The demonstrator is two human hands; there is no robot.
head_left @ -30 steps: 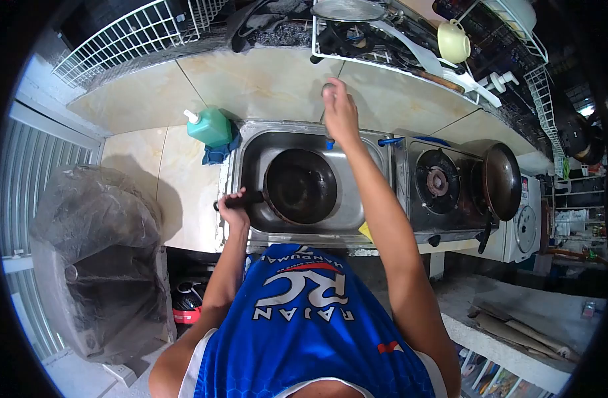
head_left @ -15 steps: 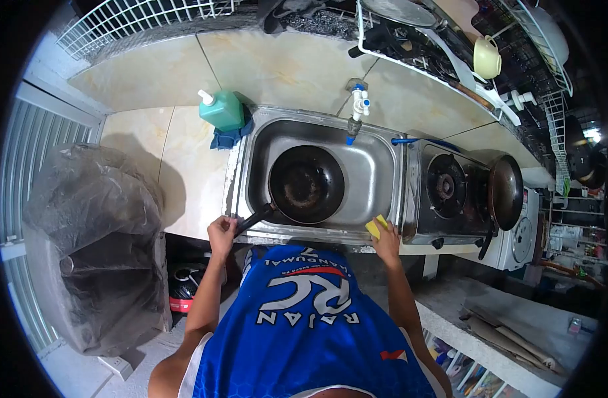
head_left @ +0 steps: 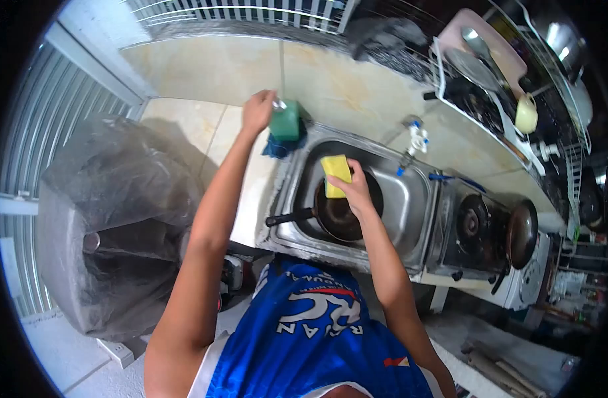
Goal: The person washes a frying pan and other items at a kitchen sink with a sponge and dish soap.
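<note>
Sponge [head_left: 334, 172] moved above pan [head_left: 338, 216] in sink [head_left: 398, 194], clasped by right grip [head_left: 355, 190]; left grip [head_left: 258, 111] at green bottle [head_left: 286, 123], closure unclear.

Both hands [head_left: 306, 151] raised forward (left [head_left: 258, 111] reaching farther).

a wall of cream, marbled tiles [head_left: 344, 86] with thin dark joints runs behind the bench [head_left: 191, 123], whose top is tiled in a similar pale tone. at the left, a ribbed grey panel [head_left: 72, 86] sits in a white frame [head_left: 95, 69]. a white wire rack [head_left: 238, 16] stands above the tiles, with another wire rack [head_left: 576, 172] at the right. crowded shelves [head_left: 586, 272] recede into shadow at the far right, near a small bright glare [head_left: 600, 179]. the floor [head_left: 59, 345] is pale tile at lower left, with a visible joint.
</note>
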